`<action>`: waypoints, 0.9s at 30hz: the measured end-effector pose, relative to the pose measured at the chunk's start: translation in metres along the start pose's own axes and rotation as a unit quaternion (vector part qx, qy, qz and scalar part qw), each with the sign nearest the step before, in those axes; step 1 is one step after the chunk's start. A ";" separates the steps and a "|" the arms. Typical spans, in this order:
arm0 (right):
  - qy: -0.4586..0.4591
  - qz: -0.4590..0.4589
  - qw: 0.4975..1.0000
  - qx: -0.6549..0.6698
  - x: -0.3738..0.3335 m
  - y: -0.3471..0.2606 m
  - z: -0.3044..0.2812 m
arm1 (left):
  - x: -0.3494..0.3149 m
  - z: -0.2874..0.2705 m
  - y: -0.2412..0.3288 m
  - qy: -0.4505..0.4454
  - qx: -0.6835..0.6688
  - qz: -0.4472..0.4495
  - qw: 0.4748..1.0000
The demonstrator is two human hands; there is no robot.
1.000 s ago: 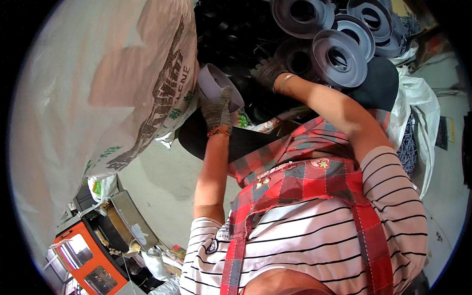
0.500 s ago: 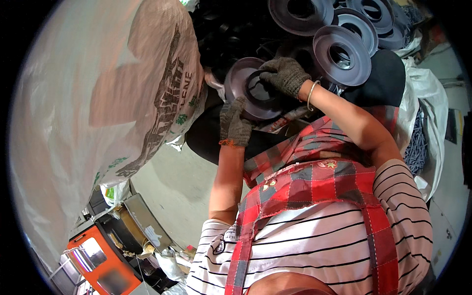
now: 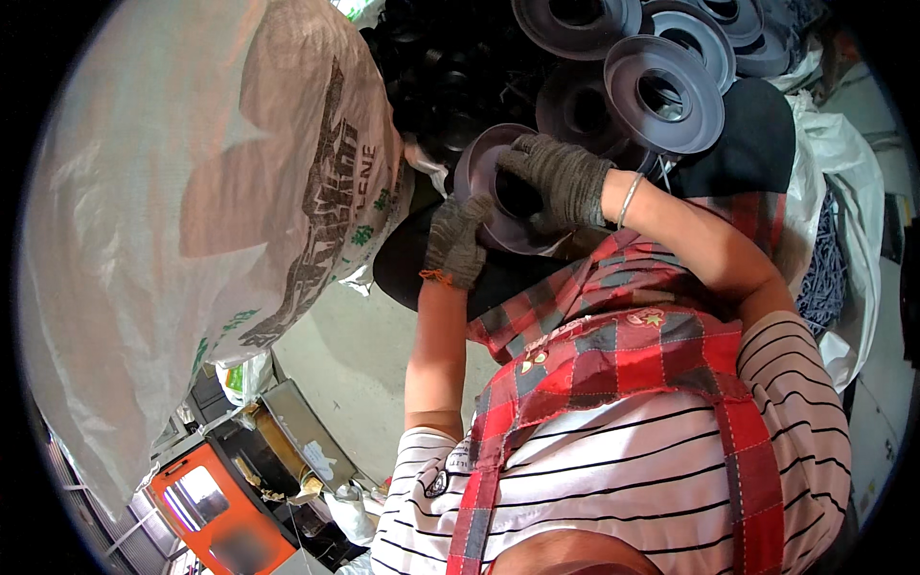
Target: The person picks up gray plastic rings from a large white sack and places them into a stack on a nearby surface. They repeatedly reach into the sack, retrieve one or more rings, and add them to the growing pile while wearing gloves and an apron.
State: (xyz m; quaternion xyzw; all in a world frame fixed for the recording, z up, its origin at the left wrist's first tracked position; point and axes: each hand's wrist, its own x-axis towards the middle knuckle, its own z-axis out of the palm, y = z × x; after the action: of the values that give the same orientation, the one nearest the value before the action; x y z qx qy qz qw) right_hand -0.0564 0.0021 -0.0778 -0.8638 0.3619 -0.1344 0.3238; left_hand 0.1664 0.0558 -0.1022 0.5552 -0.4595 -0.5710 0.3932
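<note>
A dark grey plastic ring [image 3: 475,165], shaped like a flanged dish with a round hole, is tilted above my lap between both hands. My left hand [image 3: 458,240], in a dark knit glove with an orange cuff, pinches its near left rim. The gloved right hand [image 3: 561,182] lies across the ring's right side, its fingers bent over the hole's edge; the palm hides that part. Just beyond, similar grey rings [image 3: 704,129] lie in an overlapping heap, and another ring [image 3: 556,101] rests in shadow beside my right hand.
A big translucent woven sack [image 3: 201,172] bulges on the left. Small black parts [image 3: 436,72] are piled at the far side. On the right stands a white sack [image 3: 853,182] with thin grey strips [image 3: 822,273]. An orange machine [image 3: 225,508] is at lower left.
My right hand has turned and now covers more of the ring's hole and right side. The ring and both hands sit slightly nearer to me.
</note>
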 end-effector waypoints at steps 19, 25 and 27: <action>0.012 -0.020 0.998 0.062 -0.002 0.004 0.006 | -0.003 -0.022 0.001 -0.088 0.066 -0.037 0.993; -0.019 -0.119 0.993 0.004 -0.007 -0.003 0.002 | 0.009 -0.033 0.014 -0.181 0.441 0.403 0.781; -0.016 -0.162 0.986 -0.043 -0.007 -0.004 0.006 | 0.013 -0.050 -0.013 -0.180 0.327 0.213 0.903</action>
State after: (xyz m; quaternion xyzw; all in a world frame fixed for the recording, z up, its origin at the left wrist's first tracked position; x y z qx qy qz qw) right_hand -0.0565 0.0121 -0.0796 -0.9261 0.2178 -0.1555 0.2659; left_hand 0.2159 0.0423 -0.1165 0.4294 -0.7905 -0.3815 0.2124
